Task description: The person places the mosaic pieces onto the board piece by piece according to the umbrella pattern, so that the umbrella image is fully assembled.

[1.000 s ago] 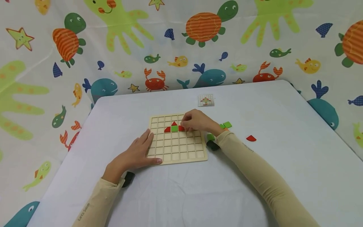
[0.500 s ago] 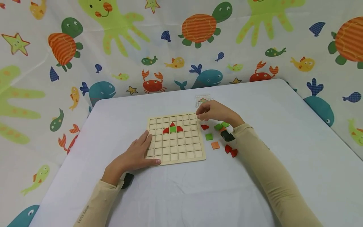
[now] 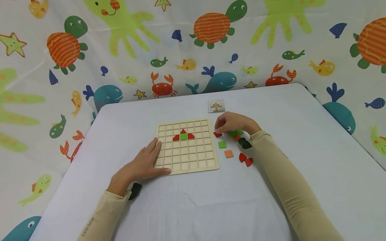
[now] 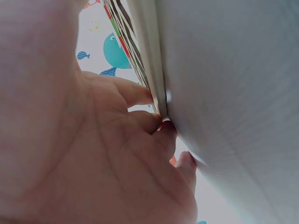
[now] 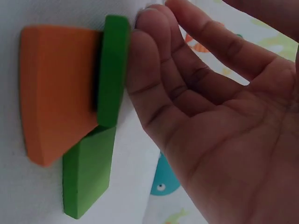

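My left hand [image 3: 144, 162] rests along the left edge of a wooden grid board [image 3: 193, 159], thumb at its front corner and fingers at its side. In the left wrist view, those fingers [image 4: 140, 93] touch the board's edge. On the board, a green square tile [image 3: 183, 136] has a red triangle [image 3: 183, 131] above it and red quarter-round tiles [image 3: 176, 138] on both sides. My right hand [image 3: 233, 122] reaches down right of the board, its fingertips at a loose red tile [image 3: 217, 135]. In the right wrist view, its loosely bent fingers [image 5: 145, 70] are beside green tiles [image 5: 91, 170].
A small pattern card [image 3: 216, 106] lies behind the board. Right of it are a green square [image 3: 222, 145], an orange square [image 3: 229, 154] and two red quarter-round tiles [image 3: 248, 162]. Another orange tile [image 5: 60, 88] lies by the green ones under my right hand.
My right hand has left the red tile on the board's right side, moved right past the board's edge, then down to the loose red tile. The left hand stays at the board.
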The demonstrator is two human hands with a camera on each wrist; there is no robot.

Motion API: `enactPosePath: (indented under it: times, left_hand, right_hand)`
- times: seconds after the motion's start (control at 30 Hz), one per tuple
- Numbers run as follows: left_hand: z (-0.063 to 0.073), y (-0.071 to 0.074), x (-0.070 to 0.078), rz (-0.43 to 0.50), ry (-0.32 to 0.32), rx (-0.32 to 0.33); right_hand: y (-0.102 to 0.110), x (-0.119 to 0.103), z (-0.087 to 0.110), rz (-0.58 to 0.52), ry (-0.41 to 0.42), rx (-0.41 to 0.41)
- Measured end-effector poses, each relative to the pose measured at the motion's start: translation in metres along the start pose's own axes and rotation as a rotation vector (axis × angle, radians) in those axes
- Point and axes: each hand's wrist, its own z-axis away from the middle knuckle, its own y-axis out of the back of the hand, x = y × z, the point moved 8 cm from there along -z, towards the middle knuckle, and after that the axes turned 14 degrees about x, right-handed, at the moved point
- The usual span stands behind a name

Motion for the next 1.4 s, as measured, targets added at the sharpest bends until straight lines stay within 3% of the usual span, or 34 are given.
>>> enactPosePath:
  times: [0.17,0.43,0.7,1.07,1.23,1.4]
  left_hand:
    - [0.000,0.002,0.000,0.001,0.000,-0.010]
    - [0.001,0.005,0.000,-0.004,-0.005,-0.011]
    - [0.005,0.009,-0.001,-0.002,-0.019,-0.008]
    - [0.009,0.011,-0.003,0.009,-0.028,-0.014]
    - [0.012,0.011,-0.003,0.016,-0.015,-0.028]
    - [0.012,0.011,-0.004,0.010,-0.012,-0.027]
  right_hand:
    - [-0.008,0.000,0.000,0.051,0.017,-0.024]
    - [-0.014,-0.004,0.002,0.040,0.020,-0.029]
    - [-0.015,-0.012,0.006,0.061,0.049,-0.004]
    - [-0.016,-0.021,0.010,0.100,0.026,0.032]
    - [-0.011,-0.021,0.007,0.042,0.046,0.115]
    - [-0.003,-0.023,0.004,-0.139,0.045,0.188]
